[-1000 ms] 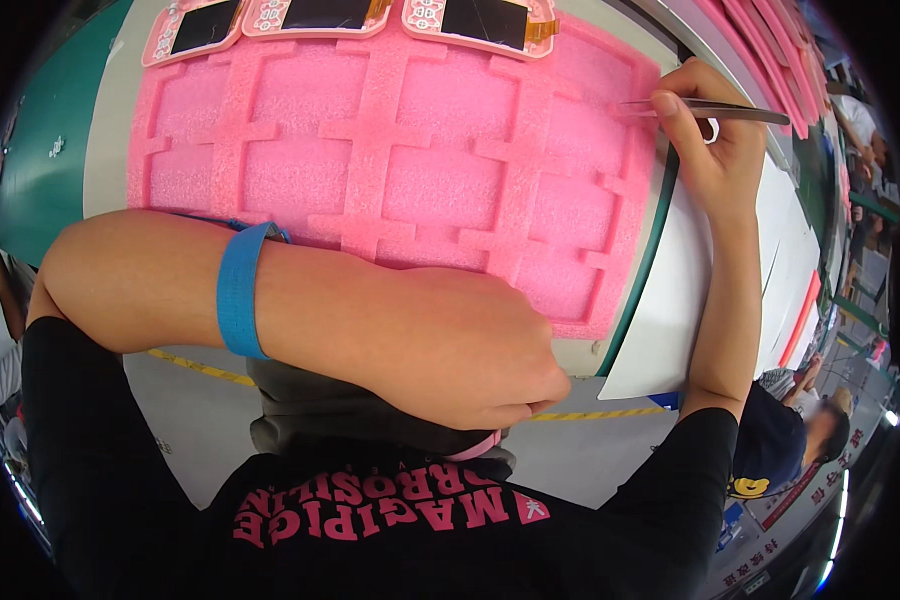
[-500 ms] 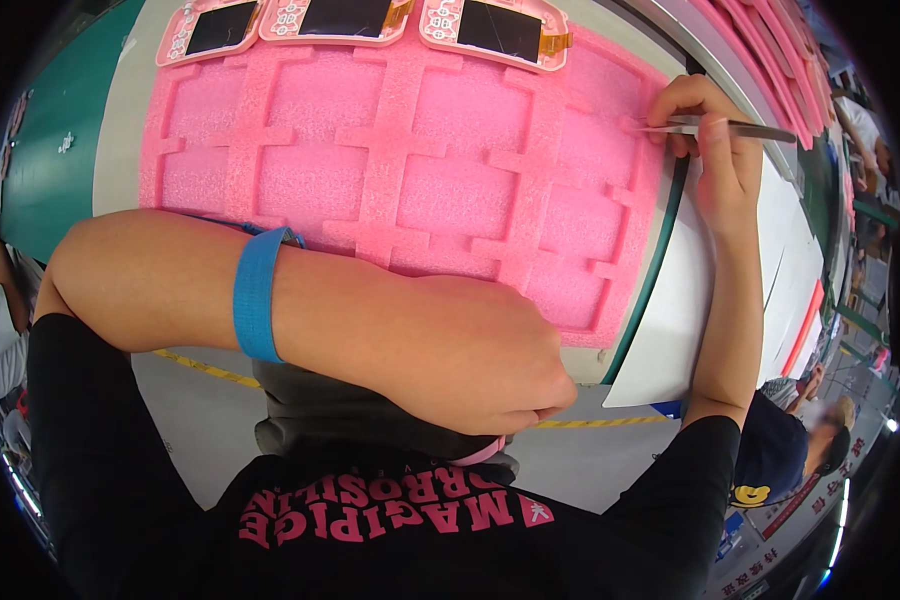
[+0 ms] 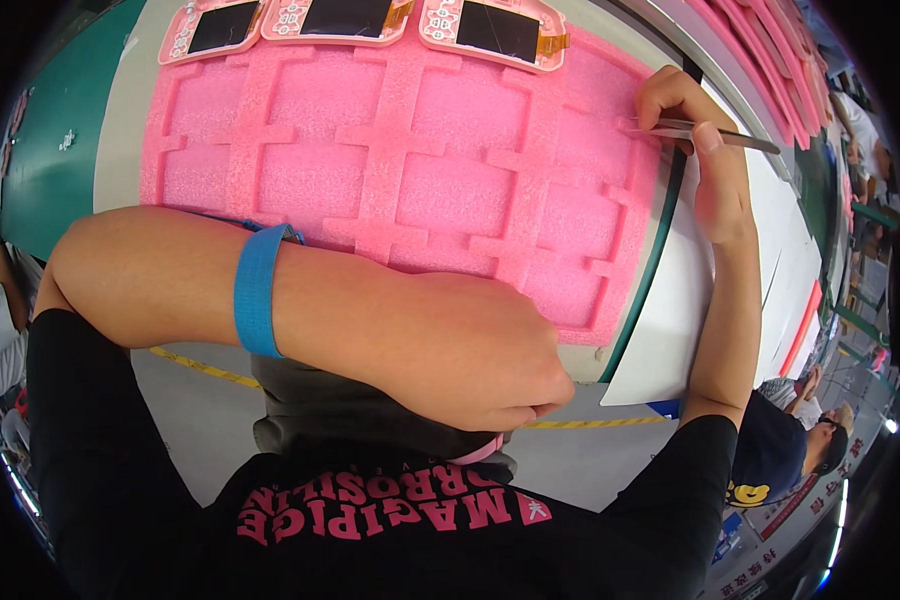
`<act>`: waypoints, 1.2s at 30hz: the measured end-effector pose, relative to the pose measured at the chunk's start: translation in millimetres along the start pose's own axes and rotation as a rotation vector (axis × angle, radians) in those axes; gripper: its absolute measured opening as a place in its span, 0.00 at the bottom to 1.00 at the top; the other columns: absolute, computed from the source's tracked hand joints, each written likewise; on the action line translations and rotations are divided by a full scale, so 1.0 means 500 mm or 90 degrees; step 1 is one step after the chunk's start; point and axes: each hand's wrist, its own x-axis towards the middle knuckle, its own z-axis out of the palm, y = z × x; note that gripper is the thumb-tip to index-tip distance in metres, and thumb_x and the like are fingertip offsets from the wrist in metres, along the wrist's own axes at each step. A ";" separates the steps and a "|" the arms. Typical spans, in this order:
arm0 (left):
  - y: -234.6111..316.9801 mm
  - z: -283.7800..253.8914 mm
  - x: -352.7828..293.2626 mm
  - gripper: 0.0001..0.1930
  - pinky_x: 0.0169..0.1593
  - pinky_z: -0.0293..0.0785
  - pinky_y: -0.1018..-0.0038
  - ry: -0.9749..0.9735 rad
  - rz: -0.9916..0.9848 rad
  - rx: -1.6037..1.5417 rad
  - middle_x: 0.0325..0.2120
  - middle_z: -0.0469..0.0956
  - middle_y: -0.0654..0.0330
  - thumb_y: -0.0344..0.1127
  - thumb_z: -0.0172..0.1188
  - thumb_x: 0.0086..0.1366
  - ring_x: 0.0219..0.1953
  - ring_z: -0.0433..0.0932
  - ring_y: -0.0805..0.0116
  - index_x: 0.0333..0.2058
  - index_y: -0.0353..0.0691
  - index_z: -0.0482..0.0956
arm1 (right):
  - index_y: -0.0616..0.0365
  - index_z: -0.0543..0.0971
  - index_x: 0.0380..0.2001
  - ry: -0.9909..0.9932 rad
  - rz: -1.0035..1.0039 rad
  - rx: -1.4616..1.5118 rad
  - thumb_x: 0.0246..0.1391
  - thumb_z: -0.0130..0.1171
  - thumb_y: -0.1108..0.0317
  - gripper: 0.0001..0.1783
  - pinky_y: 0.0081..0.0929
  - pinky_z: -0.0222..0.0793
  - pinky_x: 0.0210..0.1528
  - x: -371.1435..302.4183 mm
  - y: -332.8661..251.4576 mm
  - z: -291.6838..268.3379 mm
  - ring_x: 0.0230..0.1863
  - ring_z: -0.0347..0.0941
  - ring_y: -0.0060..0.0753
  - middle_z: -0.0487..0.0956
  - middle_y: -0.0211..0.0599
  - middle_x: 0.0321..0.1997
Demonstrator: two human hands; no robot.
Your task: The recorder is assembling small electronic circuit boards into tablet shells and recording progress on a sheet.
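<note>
My right hand (image 3: pixel 712 165) pinches a pair of metal tweezers (image 3: pixel 752 144) at the right side of a pink foam tray (image 3: pixel 380 190). The tweezers' tips point left, over the tray's right-hand recesses. My left forearm, with a blue wrist strap (image 3: pixel 257 290) on it, lies across the tray's near edge. At its end my left hand (image 3: pixel 505 360) is curled closed; its fingertips and anything in them are hidden. Along the tray's far edge sit three pink handheld-console shells (image 3: pixel 553 58), each with a dark screen, white button parts at its left, and orange ribbon cables showing on two.
White paper sheets (image 3: pixel 660 350) lie right of the tray, with a red strip (image 3: pixel 802 330) on them. More pink foam sheets (image 3: pixel 770 60) are stacked at far right. A green mat (image 3: pixel 60 170) carries a small white part (image 3: pixel 67 139) at left. A co-worker (image 3: pixel 780 440) is at lower right.
My right hand and the tweezers have shifted slightly left and away from me, further over the tray. My left arm has hardly moved.
</note>
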 end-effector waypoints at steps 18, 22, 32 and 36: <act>-0.004 0.006 0.000 0.10 0.33 0.80 0.53 0.013 0.010 -0.006 0.25 0.84 0.46 0.35 0.58 0.66 0.25 0.80 0.39 0.30 0.36 0.83 | 0.55 0.87 0.43 0.057 0.006 0.028 0.75 0.59 0.64 0.10 0.18 0.68 0.36 0.004 0.022 -0.001 0.33 0.73 0.24 0.84 0.31 0.39; -0.003 0.005 0.000 0.10 0.33 0.80 0.53 0.007 0.005 0.013 0.25 0.84 0.46 0.35 0.58 0.66 0.25 0.80 0.39 0.30 0.36 0.83 | 0.56 0.86 0.43 0.087 0.069 0.112 0.76 0.58 0.63 0.12 0.17 0.66 0.34 0.004 0.016 -0.006 0.31 0.71 0.22 0.84 0.32 0.38; -0.005 0.009 -0.002 0.09 0.32 0.80 0.54 0.017 0.015 -0.011 0.24 0.84 0.46 0.34 0.58 0.66 0.24 0.80 0.40 0.30 0.36 0.83 | 0.56 0.85 0.42 0.127 0.085 0.292 0.78 0.52 0.62 0.15 0.15 0.60 0.28 0.003 0.035 -0.012 0.25 0.65 0.19 0.84 0.34 0.36; -0.003 0.007 -0.003 0.09 0.32 0.80 0.54 0.011 0.014 0.013 0.24 0.84 0.46 0.34 0.58 0.66 0.25 0.80 0.40 0.30 0.36 0.83 | 0.56 0.85 0.42 0.160 0.050 0.279 0.78 0.52 0.61 0.15 0.14 0.59 0.27 0.005 0.035 -0.010 0.25 0.64 0.18 0.84 0.34 0.35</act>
